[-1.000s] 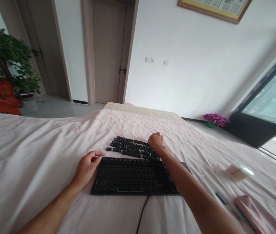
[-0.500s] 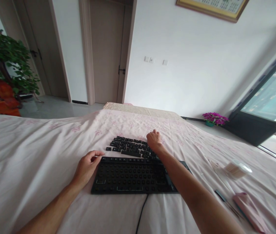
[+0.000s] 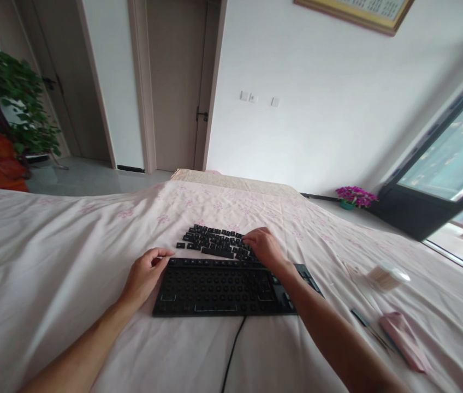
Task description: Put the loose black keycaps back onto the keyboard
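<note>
A black keyboard lies flat on the cloth, its main field bare of keycaps; the top row and right-hand block seem to carry theirs. My left hand is closed at the keyboard's upper left corner, thumb and forefinger at its edge. Just beyond the keyboard, loose black keycaps lie in rough rows, with a long space bar keycap in front. Over the right end of these rows, my right hand has its fingers drawn together, tips at the keycaps. Whatever it may pinch is hidden.
A cable runs from the keyboard towards me. To the right are a clear tub of thin sticks, a slim dark-handled tool and a pink pouch. A creased floral cloth covers the surface.
My right hand has come nearer and turned its fingers left towards the keycaps, from beyond their far right end. The left hand stays at the keyboard corner. The view has shifted slightly.
</note>
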The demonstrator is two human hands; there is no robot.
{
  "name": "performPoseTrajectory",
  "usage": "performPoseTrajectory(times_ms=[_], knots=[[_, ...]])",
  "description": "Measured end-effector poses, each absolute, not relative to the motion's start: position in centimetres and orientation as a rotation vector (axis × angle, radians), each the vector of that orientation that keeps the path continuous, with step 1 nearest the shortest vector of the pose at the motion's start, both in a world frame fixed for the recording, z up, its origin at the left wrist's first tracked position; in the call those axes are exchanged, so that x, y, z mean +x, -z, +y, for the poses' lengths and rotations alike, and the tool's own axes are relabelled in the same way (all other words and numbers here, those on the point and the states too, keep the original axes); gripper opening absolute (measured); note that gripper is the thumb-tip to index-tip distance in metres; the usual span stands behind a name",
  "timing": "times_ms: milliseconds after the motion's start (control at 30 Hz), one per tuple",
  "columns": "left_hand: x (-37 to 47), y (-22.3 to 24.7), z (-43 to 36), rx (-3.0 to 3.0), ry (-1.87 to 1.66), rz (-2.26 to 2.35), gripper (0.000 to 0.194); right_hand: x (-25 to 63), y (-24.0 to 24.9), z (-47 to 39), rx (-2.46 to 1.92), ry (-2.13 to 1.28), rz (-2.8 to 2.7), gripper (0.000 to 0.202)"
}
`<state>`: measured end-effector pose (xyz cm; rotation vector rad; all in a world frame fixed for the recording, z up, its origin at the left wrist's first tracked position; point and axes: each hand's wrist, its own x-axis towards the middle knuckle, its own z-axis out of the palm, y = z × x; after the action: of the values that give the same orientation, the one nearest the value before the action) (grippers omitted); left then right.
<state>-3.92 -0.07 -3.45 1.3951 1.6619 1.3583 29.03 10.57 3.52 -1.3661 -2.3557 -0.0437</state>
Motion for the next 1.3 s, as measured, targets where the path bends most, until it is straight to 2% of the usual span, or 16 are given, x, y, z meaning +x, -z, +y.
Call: performPoseTrajectory(times_ms=[267,1033,1300], knots=[[-3.7,3.0,-0.4,1.366,-1.356,1.681,0.033,31.9,-1.9,5.3,-1.217,-0.023,-2.282,0.015],[-3.8,3.2,-0.2,1.398,-1.333,1.716,0.031,30.9,-1.3,3.4,-1.186,0.225,-2.434,0.024],[-3.7,3.1,-0.3,1.386,-1.325,1.707,0.03,30.3,-1.2,1.7,-1.356,0.312,-2.501,0.046]])
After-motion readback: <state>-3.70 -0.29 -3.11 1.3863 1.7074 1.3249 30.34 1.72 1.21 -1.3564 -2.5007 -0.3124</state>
